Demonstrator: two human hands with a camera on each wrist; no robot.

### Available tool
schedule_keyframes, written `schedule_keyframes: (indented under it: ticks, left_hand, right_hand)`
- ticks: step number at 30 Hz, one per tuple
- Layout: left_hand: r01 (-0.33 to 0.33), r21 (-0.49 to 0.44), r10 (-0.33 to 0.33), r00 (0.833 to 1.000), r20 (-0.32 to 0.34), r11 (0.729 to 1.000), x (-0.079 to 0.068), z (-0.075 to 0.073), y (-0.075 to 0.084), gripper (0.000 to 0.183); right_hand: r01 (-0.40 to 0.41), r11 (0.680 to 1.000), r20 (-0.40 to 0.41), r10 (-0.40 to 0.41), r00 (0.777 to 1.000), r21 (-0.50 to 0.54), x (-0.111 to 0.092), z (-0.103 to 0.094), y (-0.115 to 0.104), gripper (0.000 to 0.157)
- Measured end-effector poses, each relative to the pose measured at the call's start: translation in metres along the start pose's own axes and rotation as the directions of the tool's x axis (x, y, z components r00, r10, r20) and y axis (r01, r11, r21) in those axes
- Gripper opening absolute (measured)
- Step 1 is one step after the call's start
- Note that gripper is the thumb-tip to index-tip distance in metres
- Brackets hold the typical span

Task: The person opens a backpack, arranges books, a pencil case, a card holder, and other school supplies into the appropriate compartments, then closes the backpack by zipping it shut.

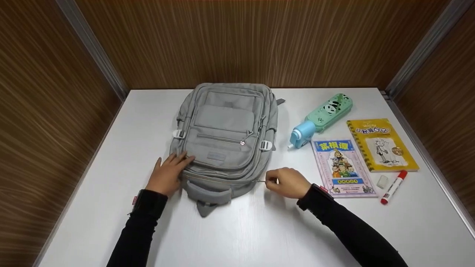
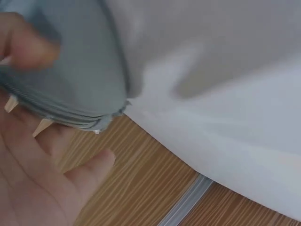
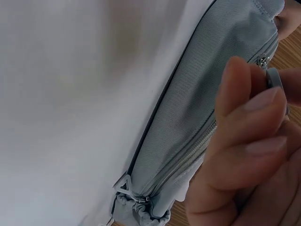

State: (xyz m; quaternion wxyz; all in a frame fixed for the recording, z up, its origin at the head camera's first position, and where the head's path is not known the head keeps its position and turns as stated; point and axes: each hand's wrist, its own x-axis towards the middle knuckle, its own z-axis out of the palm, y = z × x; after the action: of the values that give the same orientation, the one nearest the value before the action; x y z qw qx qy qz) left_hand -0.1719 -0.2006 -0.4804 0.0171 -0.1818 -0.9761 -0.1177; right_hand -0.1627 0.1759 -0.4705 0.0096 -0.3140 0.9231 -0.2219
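A grey backpack [image 1: 224, 122] lies flat on the white table, its carry handle [image 1: 207, 193] toward me. My left hand [image 1: 167, 174] rests with spread fingers on its near left corner; in the left wrist view the palm and fingers of the left hand [image 2: 37, 174] lie along the zipped edge. At the near right corner, my right hand [image 1: 285, 181] pinches a zipper pull [image 1: 261, 181] between thumb and curled fingers. Up close in the right wrist view, a grey pull tab [image 3: 274, 77] shows between those fingers, by the metal slider [image 3: 263, 61].
Right of the backpack lie a blue bottle-like item [image 1: 302, 133] with a white tip, a green panda pencil case [image 1: 330, 111], a pink book [image 1: 345, 168], a yellow book [image 1: 384, 144], an eraser [image 1: 382, 181] and a red marker [image 1: 394, 187]. Wood-grain panels [image 1: 259, 44] wall the table.
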Motion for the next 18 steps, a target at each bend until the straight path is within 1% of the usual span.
schedule_keyframes:
  ticks: [3, 6, 12, 16, 18]
  left_hand:
    - [-0.009, 0.054, 0.012, 0.999, -0.046, 0.999, -0.001, 0.006, 0.001, 0.081]
    - [-0.016, 0.087, 0.023, 0.997, -0.074, 0.996, -0.002, 0.007, 0.005, 0.073]
    - [-0.028, 0.147, 0.045, 0.992, -0.115, 0.989, -0.002, 0.008, 0.016, 0.062]
    - [-0.035, 0.186, 0.060, 0.989, -0.133, 0.982, -0.002, 0.011, 0.021, 0.059]
    - [-0.050, 0.205, 0.080, 0.987, -0.141, 0.977, -0.001, 0.013, 0.023, 0.059]
  right_hand:
    - [-0.016, 1.000, -0.002, 0.016, 1.000, 0.011, -0.002, -0.002, 0.006, 0.016]
    - [-0.035, 0.999, -0.011, 0.035, 0.999, 0.012, -0.005, -0.004, 0.011, 0.016]
    - [-0.081, 0.996, -0.017, 0.082, 0.996, 0.032, -0.012, -0.007, 0.016, 0.016]
    - [-0.087, 0.995, -0.015, 0.088, 0.996, 0.037, -0.016, -0.006, 0.015, 0.017]
    - [-0.083, 0.996, -0.020, 0.084, 0.996, 0.036, -0.016, -0.006, 0.013, 0.018]
